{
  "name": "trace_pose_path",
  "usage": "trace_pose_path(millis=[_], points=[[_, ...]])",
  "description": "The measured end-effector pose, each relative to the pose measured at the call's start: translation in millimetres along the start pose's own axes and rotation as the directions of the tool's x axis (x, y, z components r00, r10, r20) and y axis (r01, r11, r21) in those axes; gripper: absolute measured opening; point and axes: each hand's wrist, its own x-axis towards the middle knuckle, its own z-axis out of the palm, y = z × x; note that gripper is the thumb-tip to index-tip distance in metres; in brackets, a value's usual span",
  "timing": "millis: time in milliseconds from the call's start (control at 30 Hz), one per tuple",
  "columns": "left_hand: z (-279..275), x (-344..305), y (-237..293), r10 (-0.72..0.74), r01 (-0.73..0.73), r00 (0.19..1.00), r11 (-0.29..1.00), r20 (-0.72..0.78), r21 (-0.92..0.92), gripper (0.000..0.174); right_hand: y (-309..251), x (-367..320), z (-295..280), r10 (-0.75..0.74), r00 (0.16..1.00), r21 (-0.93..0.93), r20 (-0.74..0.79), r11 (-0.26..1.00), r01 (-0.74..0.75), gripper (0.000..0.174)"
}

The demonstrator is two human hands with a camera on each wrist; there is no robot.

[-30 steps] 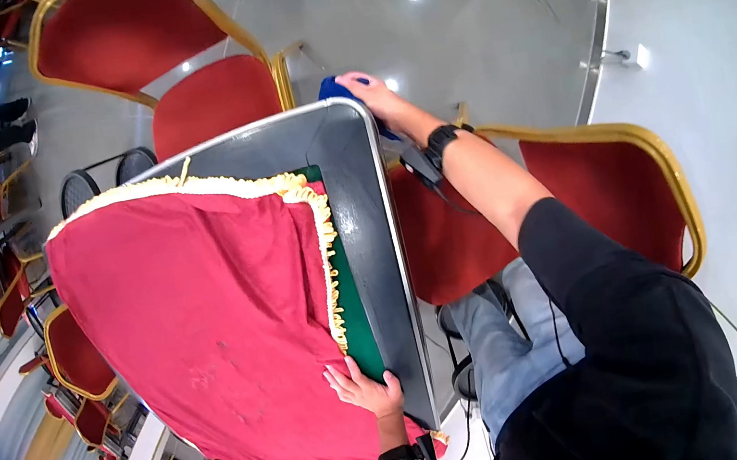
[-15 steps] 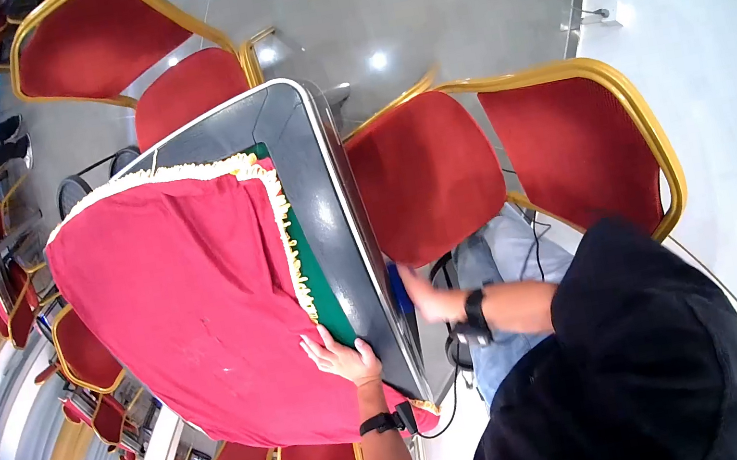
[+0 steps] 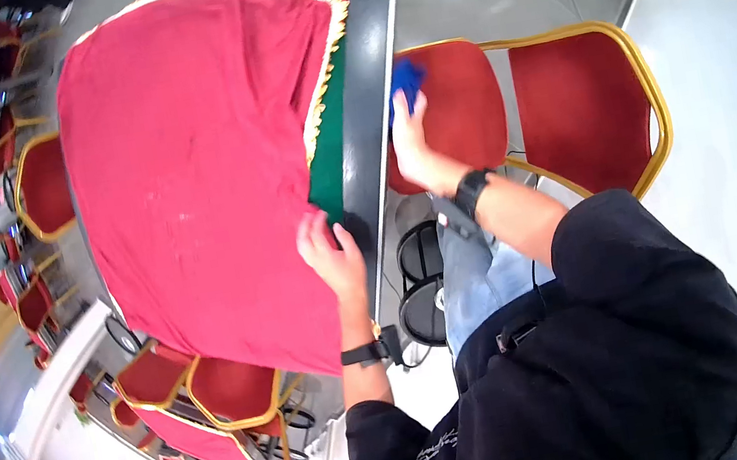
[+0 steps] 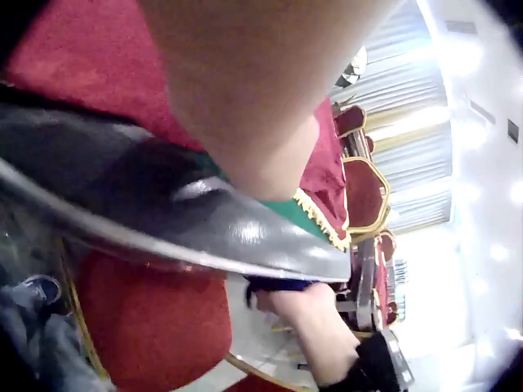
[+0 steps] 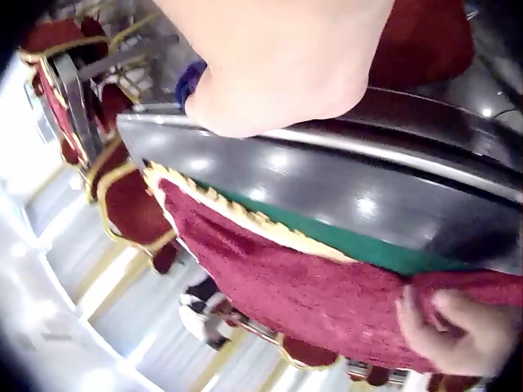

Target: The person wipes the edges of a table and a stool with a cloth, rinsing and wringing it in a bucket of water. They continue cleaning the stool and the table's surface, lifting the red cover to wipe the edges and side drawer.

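Note:
A dark table [image 3: 364, 45] with a pale metal rim carries a red cloth [image 3: 191, 162] with yellow fringe; a strip of green surface [image 3: 336, 143] shows beside it. On the cloth near its edge rests my left hand [image 3: 333, 260], fingers slightly bent; the right wrist view also has this hand [image 5: 462, 331]. At the table's outer side my right hand [image 3: 412, 140] holds a blue cloth [image 3: 407, 82] against the rim. In the left wrist view the blue cloth [image 4: 282, 283] shows under the rim, in the right hand [image 4: 306, 310].
A red chair with a gold frame [image 3: 582, 106] stands close on the right, its seat [image 3: 460, 107] beside the table edge. Black round stools [image 3: 426, 310] are near my legs. More red chairs [image 3: 234, 389] stand at the lower left, and a white wall [image 3: 730, 121] is at the right.
My right hand went down along the table's side with the blue cloth, then back up partway. The head view has shifted. My left hand stays on the red cloth, its fingers now more bent.

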Motion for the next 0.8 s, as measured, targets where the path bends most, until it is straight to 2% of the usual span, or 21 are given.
trace_pose_path(millis=[33, 67, 100, 133, 167, 200, 233, 267, 300, 367, 400, 433, 467, 500, 533, 567, 600, 633, 733, 767, 800], points=[[-10, -24, 3, -0.037, 0.037, 0.999, 0.998, 0.000, -0.050, 0.021, 31, -35, -9, 0.043, 0.997, -0.114, -0.059, 0.992, -0.049, 0.072], [-11, -56, 6, -0.063, 0.060, 0.998, 0.992, -0.020, -0.107, 0.015, 46, -78, -25, 0.216, 0.976, -0.208, 0.022, 0.956, -0.207, 0.073], [-16, -85, 12, -0.035, 0.036, 0.999, 0.987, 0.010, -0.159, 0.012, 62, -126, -48, 0.389, 0.918, -0.314, 0.075, 0.883, -0.348, 0.073], [-16, -120, 18, -0.143, 0.150, 0.989, 0.931, 0.044, -0.332, 0.010, 108, -168, -71, 0.612, 0.769, -0.232, 0.186, 0.788, -0.571, 0.069], [-11, -160, 17, -0.321, 0.343, 0.939, 0.843, 0.124, -0.415, 0.006, 153, -193, -110, 0.712, 0.384, -0.198, 0.588, 0.586, -0.786, 0.056], [3, -213, 2, -0.482, 0.472, 0.868, 0.723, 0.121, -0.504, 0.006, 198, -216, -149, 0.585, -0.124, -0.406, 0.802, 0.381, -0.831, 0.051], [-12, -219, 20, -0.412, 0.375, 0.911, 0.855, -0.031, -0.358, 0.007, 169, -233, -147, 0.766, -0.126, -0.568, 0.630, 0.344, -0.747, 0.040], [-18, -239, 25, -0.466, 0.438, 0.885, 0.827, 0.004, -0.352, 0.007, 177, -236, -151, 0.742, -0.328, -0.754, 0.585, 0.349, -0.557, 0.022], [-23, -244, 28, -0.510, 0.490, 0.860, 0.800, 0.038, -0.347, 0.008, 174, -237, -155, 0.748, -0.395, -0.844, 0.533, 0.442, -0.303, 0.018], [-24, -239, 42, -0.578, 0.545, 0.810, 0.684, 0.095, -0.485, 0.010, 171, -211, -156, 0.722, -0.315, -0.770, 0.616, 0.636, -0.046, 0.021], [-20, -229, 47, -0.595, 0.596, 0.783, 0.636, 0.179, -0.491, 0.012, 150, -196, -158, 0.758, -0.158, -0.773, 0.632, 0.632, -0.060, 0.025], [11, -233, 35, -0.607, 0.595, 0.746, 0.427, 0.272, -0.681, 0.014, 125, -167, -155, 0.758, -0.008, -0.757, 0.652, 0.651, -0.050, 0.030], [21, -210, 33, -0.543, 0.573, 0.758, 0.290, 0.361, -0.767, 0.019, 123, -130, -160, 0.681, 0.284, -0.738, 0.675, 0.628, 0.247, 0.032], [32, -185, 34, -0.585, 0.762, 0.480, -0.092, 0.654, -0.641, 0.031, 81, -114, -156, 0.804, 0.322, -0.793, 0.499, 0.574, -0.204, 0.033], [56, -165, 29, -0.476, 0.722, 0.316, -0.440, 0.821, -0.534, 0.044, 39, -105, -146, 0.560, 0.548, -0.634, 0.622, 0.770, -0.067, 0.034], [90, -152, 18, -0.349, 0.645, 0.334, -0.592, 0.876, -0.482, 0.047, 34, -79, -150, 0.560, 0.735, -0.712, 0.383, 0.686, -0.152, 0.035], [111, -130, 15, -0.424, 0.609, 0.401, -0.539, 0.812, -0.582, 0.044, 37, -42, -160, 0.481, 0.785, -0.651, 0.391, 0.747, -0.134, 0.038], [126, -110, 21, -0.487, 0.576, 0.429, -0.501, 0.761, -0.646, 0.042, 33, -13, -161, 0.383, 0.914, -0.747, 0.138, 0.645, -0.157, 0.040], [154, -96, 44, -0.537, 0.404, 0.449, -0.591, 0.714, -0.698, 0.037, -33, 7, -165, 0.450, 0.859, -0.533, 0.243, 0.802, -0.269, 0.032], [138, -84, 55, -0.547, 0.404, 0.424, -0.600, 0.722, -0.691, 0.034, -43, 16, -158, 0.466, 0.833, -0.441, 0.299, 0.841, -0.313, 0.031], [150, -80, 50, -0.579, 0.417, 0.401, -0.574, 0.710, -0.704, 0.036, -58, 11, -147, 0.452, 0.843, -0.444, 0.292, 0.845, -0.300, 0.030]])
